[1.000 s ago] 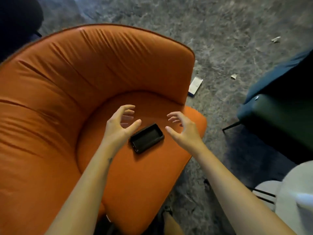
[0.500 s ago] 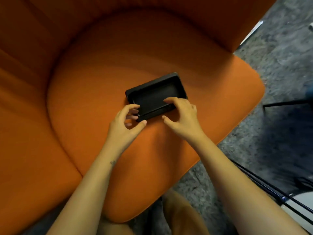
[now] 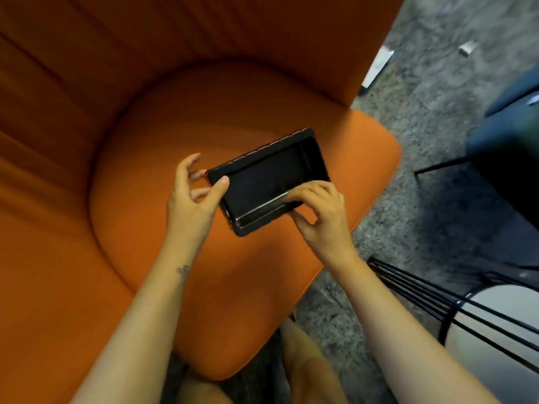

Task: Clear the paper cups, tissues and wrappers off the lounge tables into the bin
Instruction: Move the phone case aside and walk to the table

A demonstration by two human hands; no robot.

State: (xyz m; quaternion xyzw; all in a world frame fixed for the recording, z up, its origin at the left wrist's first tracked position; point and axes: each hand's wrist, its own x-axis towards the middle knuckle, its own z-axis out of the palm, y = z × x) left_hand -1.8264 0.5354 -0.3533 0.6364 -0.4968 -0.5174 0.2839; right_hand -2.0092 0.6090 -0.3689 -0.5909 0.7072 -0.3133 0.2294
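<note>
A black rectangular plastic tray [image 3: 264, 182] is held just above the seat of an orange armchair [image 3: 204, 112]. My left hand [image 3: 192, 199] pinches its left short end, thumb on the rim and fingers underneath. My right hand [image 3: 319, 217] grips the near long edge at the right corner, fingers curled over the rim. The tray looks empty inside.
Grey carpet [image 3: 437, 97] lies to the right with a white card or box [image 3: 377, 65] and a small paper scrap [image 3: 466, 49] on it. A dark blue chair [image 3: 510, 135] stands at right. A white table with a black wire frame [image 3: 481, 313] is at lower right.
Both hands reached down to the tray on the seat, took hold of its edges and lifted it a little. My head moved closer over the chair.
</note>
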